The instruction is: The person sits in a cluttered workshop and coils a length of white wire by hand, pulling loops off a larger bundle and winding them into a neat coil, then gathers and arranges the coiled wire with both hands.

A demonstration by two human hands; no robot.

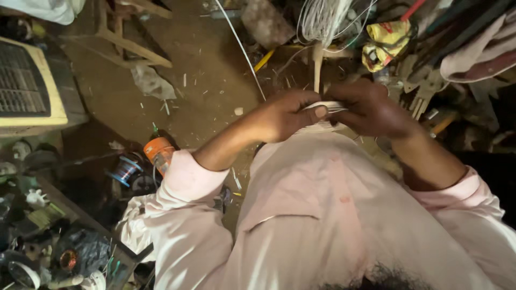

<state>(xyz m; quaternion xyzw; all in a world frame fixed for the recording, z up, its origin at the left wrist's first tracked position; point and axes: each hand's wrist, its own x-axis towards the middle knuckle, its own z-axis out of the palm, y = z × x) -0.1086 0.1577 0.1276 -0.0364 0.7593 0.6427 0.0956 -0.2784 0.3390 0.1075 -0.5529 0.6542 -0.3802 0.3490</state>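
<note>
Pinching a flat white strip [328, 107] between them, both hands meet in front of the chest — left hand [287, 114] with thumb pressed on top, right hand [371, 110] curled closed around its other end. Above the knuckles hangs a bundle of white wire [322, 19] — orange spool [159, 152] lies off left.

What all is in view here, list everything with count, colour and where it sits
white strip: one, white, pinched between both hands
wire bundle: one, white, top centre
wooden stick: one, pale, upright below the bundle
crumpled wrapper: one, yellow and red, upper right
orange spool: one, orange, on the floor left of the left forearm
blue spool: one, blue, beside the orange spool
grille unit: one, cream, far left
left hand: one, grip shut on the strip
right hand: one, grip shut on the strip
</note>
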